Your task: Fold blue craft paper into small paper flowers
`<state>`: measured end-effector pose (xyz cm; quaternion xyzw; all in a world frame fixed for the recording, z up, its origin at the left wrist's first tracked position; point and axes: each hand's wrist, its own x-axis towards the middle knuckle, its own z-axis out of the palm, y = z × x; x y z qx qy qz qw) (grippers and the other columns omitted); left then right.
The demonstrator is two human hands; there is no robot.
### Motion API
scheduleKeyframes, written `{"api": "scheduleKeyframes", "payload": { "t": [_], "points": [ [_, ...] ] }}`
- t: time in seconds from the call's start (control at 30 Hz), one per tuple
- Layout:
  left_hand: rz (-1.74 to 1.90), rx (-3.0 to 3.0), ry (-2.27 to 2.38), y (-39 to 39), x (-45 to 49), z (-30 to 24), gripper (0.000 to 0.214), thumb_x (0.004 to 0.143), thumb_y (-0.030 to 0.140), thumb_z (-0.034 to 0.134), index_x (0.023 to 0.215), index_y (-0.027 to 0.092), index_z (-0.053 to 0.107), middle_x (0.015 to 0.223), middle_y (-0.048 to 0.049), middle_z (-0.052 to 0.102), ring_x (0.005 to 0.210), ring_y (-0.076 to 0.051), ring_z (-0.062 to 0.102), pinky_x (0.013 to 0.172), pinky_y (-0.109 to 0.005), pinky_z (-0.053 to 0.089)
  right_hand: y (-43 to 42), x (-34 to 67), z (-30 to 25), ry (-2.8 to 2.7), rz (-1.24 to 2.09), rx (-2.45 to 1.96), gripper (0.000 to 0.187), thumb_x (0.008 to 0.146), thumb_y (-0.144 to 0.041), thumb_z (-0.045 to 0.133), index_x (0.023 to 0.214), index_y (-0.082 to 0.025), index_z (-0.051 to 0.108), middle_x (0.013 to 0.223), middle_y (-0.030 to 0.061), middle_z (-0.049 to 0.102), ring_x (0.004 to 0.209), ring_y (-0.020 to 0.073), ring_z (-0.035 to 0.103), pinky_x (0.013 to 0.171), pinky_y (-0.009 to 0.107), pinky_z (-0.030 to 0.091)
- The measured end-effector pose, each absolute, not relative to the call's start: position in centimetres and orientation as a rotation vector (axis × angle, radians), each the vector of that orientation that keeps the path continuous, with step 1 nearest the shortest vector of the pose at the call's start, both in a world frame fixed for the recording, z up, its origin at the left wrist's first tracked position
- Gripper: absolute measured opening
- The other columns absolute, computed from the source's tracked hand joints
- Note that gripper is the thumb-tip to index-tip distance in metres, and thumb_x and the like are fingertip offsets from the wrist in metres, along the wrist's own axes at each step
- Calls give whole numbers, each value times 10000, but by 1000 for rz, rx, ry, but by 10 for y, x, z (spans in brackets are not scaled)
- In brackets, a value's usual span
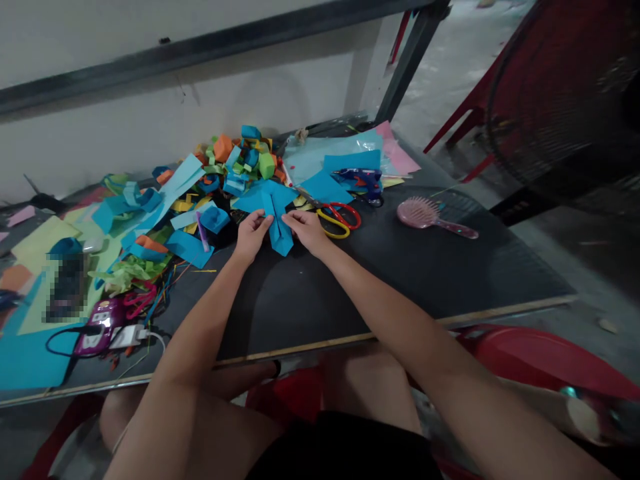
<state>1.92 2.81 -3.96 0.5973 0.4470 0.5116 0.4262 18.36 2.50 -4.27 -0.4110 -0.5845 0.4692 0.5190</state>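
A folded sheet of blue paper (280, 235), creased down its middle and flaring wide at the far end, is held just above the dark tabletop (295, 307). My left hand (254, 233) pinches its left edge between thumb and fingers. On the opposite edge, my right hand (305, 230) grips it the same way, so both hands are closed on the paper. Right beside my right hand lie scissors (345, 219) with red and yellow handles. Behind the folded paper is a heap of small cut and folded paper pieces (225, 150) in orange, green, yellow and blue.
A blue glue gun (367, 181) and a pink hairbrush (425, 220) lie to the right. At left are a purple power strip (103, 327) with cords, a pixelated dark object (67, 287) and paper sheets (35, 357). A large fan (565, 100) stands beyond the table's right side.
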Motion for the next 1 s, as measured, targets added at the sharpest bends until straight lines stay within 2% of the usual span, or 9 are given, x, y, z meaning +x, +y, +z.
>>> {"api": "scheduleKeyframes", "payload": {
  "t": [0.1,0.2,0.27,0.33,0.43,0.5,0.63,0.73,1.0],
  "points": [
    [1337,1774,1164,33,12,-42,589,860,600,600,1301,218,521,976,-68,641,787,-154,605,727,-294,512,29,183,-46,-1489,1113,-1015,471,830,-636,549,649,-202,541,542,-31,455,531,118,419,526,264,323],
    [1283,2191,1169,36,5,-39,454,982,511,412,1299,225,567,1268,-137,549,1090,-210,579,952,-372,478,32,183,-49,-1525,1079,-1050,503,847,-669,503,647,-208,522,547,-23,464,533,125,437,523,265,329],
    [1212,2362,1170,36,1,-37,433,1027,402,294,1239,222,625,1276,-134,524,1150,-209,553,996,-376,460,34,183,-50,-1524,1086,-1063,512,841,-693,493,671,-211,524,546,-26,457,526,127,437,518,266,330],
    [1157,2440,1191,34,0,-35,441,1030,292,249,1266,235,616,1300,-124,497,1165,-200,543,990,-359,466,35,183,-51,-1504,1124,-1074,521,829,-720,488,710,-215,533,534,-36,439,507,126,428,506,267,328],
    [1019,2557,1286,29,-2,-31,466,990,169,282,1329,288,579,1385,-104,451,1126,-204,549,931,-356,492,36,183,-51,-1479,1170,-1082,528,812,-737,492,716,-220,525,516,-47,418,482,121,411,489,264,319],
    [927,2664,1385,26,-2,-28,488,959,122,320,1297,320,610,1389,-89,465,1094,-218,555,908,-375,492,35,183,-50,-1488,1168,-1088,524,811,-727,500,677,-221,500,511,-47,416,480,115,402,485,261,309],
    [813,2820,1496,22,-2,-21,501,933,71,342,1228,320,662,1307,-99,547,1086,-241,573,910,-400,474,33,185,-45,-1545,1104,-1088,528,789,-709,529,609,-217,459,508,-53,375,499,109,364,494,261,268],
    [766,2862,1497,20,-2,-20,476,911,56,378,1221,279,661,1265,-127,567,1095,-251,584,908,-397,481,30,186,-41,-1593,1089,-1073,508,787,-689,535,630,-208,500,526,-57,364,524,110,350,509,264,257],
    [952,2755,1441,25,-6,-22,359,844,43,467,1123,179,646,1174,-134,589,1116,-233,587,900,-338,520,36,188,-49,-1603,1123,-1094,459,816,-643,540,668,-209,532,517,-67,358,490,109,354,505,261,275]
  ]
}}
